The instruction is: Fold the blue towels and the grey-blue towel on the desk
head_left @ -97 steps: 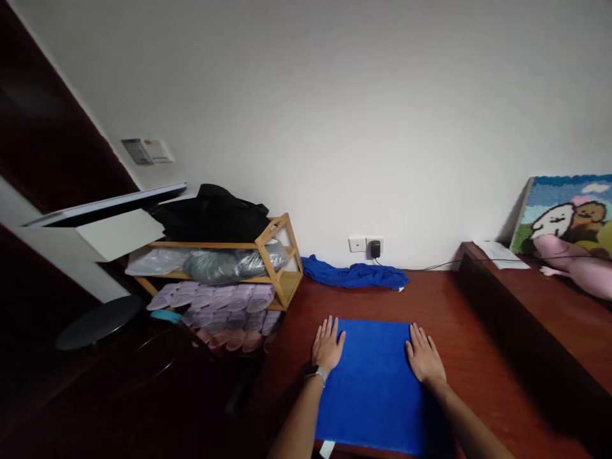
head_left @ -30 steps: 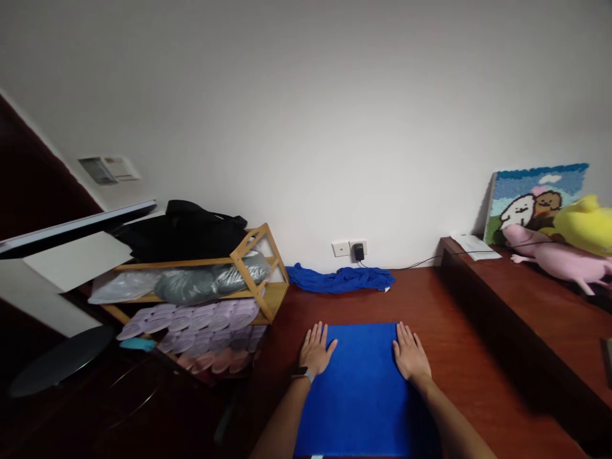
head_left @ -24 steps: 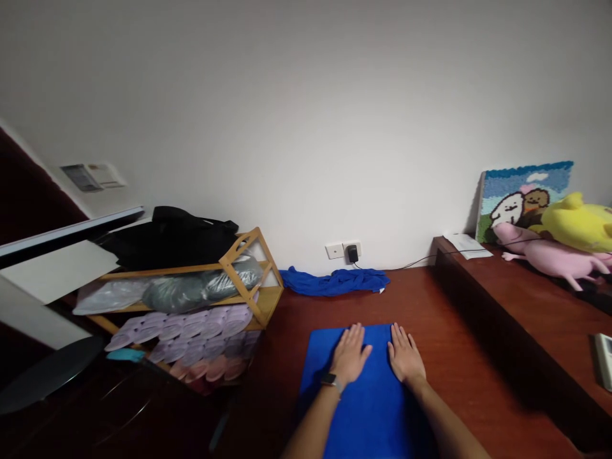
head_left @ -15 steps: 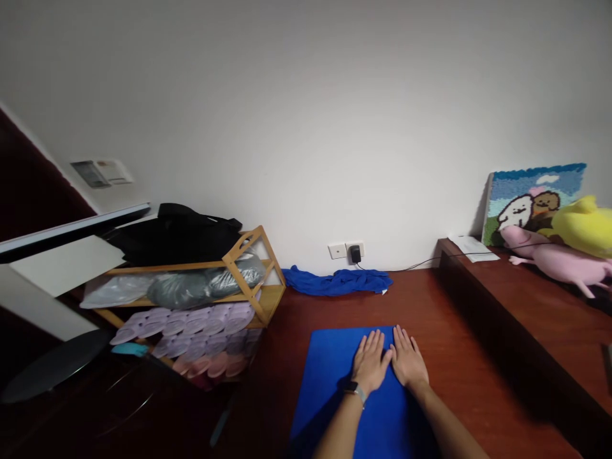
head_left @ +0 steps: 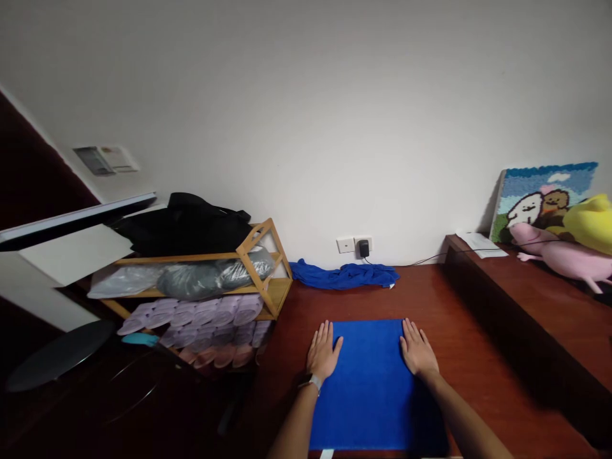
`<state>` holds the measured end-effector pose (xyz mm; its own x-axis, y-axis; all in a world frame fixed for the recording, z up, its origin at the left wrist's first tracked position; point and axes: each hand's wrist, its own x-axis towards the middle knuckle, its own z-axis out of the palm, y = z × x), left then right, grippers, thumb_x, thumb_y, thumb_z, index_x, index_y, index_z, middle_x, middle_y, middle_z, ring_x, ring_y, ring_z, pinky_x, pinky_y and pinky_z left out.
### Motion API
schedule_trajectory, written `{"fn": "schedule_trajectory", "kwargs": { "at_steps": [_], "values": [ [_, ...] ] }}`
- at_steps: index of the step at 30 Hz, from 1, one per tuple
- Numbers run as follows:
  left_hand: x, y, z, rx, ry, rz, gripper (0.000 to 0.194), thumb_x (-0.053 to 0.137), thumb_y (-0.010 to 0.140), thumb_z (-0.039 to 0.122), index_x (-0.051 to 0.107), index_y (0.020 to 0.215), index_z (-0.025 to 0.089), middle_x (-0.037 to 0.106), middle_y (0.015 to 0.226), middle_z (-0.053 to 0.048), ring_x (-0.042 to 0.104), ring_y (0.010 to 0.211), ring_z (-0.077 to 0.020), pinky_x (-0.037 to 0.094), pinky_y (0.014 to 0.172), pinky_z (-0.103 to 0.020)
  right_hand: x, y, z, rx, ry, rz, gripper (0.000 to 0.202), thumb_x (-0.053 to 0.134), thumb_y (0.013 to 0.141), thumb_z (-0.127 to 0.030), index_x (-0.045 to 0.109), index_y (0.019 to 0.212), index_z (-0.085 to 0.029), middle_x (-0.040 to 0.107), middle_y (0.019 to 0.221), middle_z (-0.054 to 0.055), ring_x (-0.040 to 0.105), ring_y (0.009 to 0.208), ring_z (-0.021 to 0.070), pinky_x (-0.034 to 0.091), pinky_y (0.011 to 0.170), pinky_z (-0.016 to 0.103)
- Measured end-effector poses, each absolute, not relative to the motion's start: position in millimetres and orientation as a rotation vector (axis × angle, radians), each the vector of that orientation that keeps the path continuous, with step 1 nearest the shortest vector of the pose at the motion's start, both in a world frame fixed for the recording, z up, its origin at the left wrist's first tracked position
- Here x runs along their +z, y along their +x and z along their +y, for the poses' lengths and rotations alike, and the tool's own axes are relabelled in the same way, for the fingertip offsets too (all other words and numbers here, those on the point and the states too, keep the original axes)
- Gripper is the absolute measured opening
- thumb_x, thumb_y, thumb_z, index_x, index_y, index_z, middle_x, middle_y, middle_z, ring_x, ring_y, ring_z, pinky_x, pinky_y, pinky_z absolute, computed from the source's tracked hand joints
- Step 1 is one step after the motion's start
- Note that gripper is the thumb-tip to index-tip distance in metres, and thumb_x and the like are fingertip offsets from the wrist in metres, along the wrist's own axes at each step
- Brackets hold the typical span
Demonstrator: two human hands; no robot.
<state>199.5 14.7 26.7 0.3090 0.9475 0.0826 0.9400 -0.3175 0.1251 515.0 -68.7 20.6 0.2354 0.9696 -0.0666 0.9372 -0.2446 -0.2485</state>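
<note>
A blue cloth point(head_left: 370, 382) lies flat as a neat rectangle on the reddish-brown wooden table. My left hand point(head_left: 324, 352) rests palm down at its far left edge, fingers stretched out and thumb on the fabric; a watch point(head_left: 310, 382) is on that wrist. At the far right edge, my right hand point(head_left: 419, 350) also lies flat with fingers extended. Neither hand grips anything. A small white tag point(head_left: 327, 454) pokes out at the cloth's near edge. Behind, a crumpled blue cloth point(head_left: 344, 276) lies along the wall.
To the left stands a wooden rack point(head_left: 280, 296) with lilac and pink slippers point(head_left: 205, 311), plastic-wrapped items and a black bag point(head_left: 191, 223). A raised wooden ledge point(head_left: 540, 280) on the right bears plush toys point(head_left: 561, 252), paper and a picture. A black plug point(head_left: 364, 248) sits in the wall socket.
My hands have moved apart: the left slid from the cloth's middle to its left edge, the right slightly outward at its right edge. The view has shifted a little.
</note>
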Motion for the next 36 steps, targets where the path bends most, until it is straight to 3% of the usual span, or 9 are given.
{"fn": "schedule_trajectory", "kwargs": {
  "at_steps": [13,21,25,29,31,36],
  "values": [
    [23.4,200.0,16.8,0.268,2.517,1.804,0.078,0.014,0.103,0.064,0.028,0.162,0.015,0.026,0.169,-0.009,0.022,0.157,-0.0243,0.022,0.128,-0.045,22.5,514.8,-67.9,0.310,-2.351,-1.837,0.068,0.012,0.102,-0.042,0.016,0.164,-0.011,0.017,0.171,0.002,0.011,0.158,0.0178,0.005,0.128,0.037],
    [49.2,209.4,24.8,-0.023,2.384,1.852,0.083,0.018,0.101,0.065,0.025,0.162,0.008,0.021,0.170,-0.012,0.018,0.158,-0.0263,0.018,0.129,-0.046,27.6,515.2,-68.9,0.352,-2.313,-1.814,0.068,0.013,0.102,-0.041,0.016,0.163,-0.010,0.016,0.171,0.003,0.011,0.158,0.0183,0.004,0.128,0.038],
    [52.4,254.4,11.0,0.161,2.514,1.871,0.076,0.017,0.104,0.057,0.024,0.162,0.009,0.024,0.169,-0.013,0.021,0.157,-0.0271,0.020,0.128,-0.049,30.2,515.6,-68.8,0.379,-2.286,-1.806,0.068,0.012,0.102,-0.040,0.016,0.163,-0.012,0.015,0.171,0.002,0.010,0.158,0.0179,0.003,0.128,0.038],
    [34.7,336.2,-22.1,0.274,2.767,1.343,0.067,0.018,0.106,0.053,0.021,0.164,0.019,0.028,0.169,-0.005,0.022,0.157,-0.0224,0.021,0.129,-0.045,28.4,517.4,-68.5,0.383,-2.272,-1.814,0.068,0.014,0.102,-0.038,0.016,0.163,-0.010,0.014,0.171,0.004,0.010,0.159,0.0184,0.004,0.128,0.038],
    [23.9,369.4,-34.2,0.289,2.735,1.297,0.065,0.013,0.107,0.049,0.019,0.164,0.020,0.027,0.169,-0.005,0.022,0.157,-0.0208,0.021,0.129,-0.044,26.5,518.3,-68.4,0.378,-2.257,-1.843,0.067,0.015,0.102,-0.037,0.018,0.163,-0.010,0.014,0.171,0.004,0.009,0.159,0.0191,0.004,0.128,0.039],
    [16.5,368.1,-29.7,0.253,2.654,1.418,0.068,0.011,0.106,0.052,0.021,0.164,0.017,0.027,0.169,-0.007,0.020,0.157,-0.0212,0.020,0.130,-0.045,26.6,517.7,-68.6,0.361,-2.281,-1.839,0.068,0.014,0.101,-0.037,0.017,0.163,-0.009,0.015,0.171,0.005,0.011,0.158,0.0195,0.004,0.128,0.040]
  ]
}}
